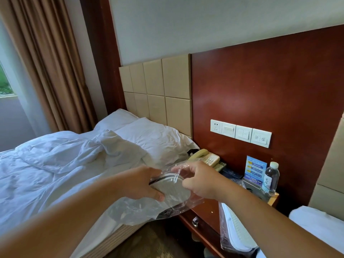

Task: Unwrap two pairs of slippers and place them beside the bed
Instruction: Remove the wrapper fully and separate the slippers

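Note:
I hold a pair of white slippers (pixel 173 189) with a dark trim, wrapped in a clear plastic bag (pixel 149 211), over the bed's edge. My left hand (pixel 143 183) grips the slippers through the plastic from the left. My right hand (pixel 199 180) pinches the plastic at the top of the bag. A second wrapped pair of slippers (pixel 236 231) lies on the front of the nightstand (pixel 206 211), below my right forearm. The bed (pixel 55 164) with rumpled white bedding fills the left.
On the nightstand stand a beige telephone (pixel 206 158), a remote, a blue card stand (pixel 255 171) and a water bottle (pixel 270 178). A second white bed corner (pixel 320 222) is at the right. Wall switches (pixel 240 133) sit on the red headboard panel. Carpet floor lies between bed and nightstand.

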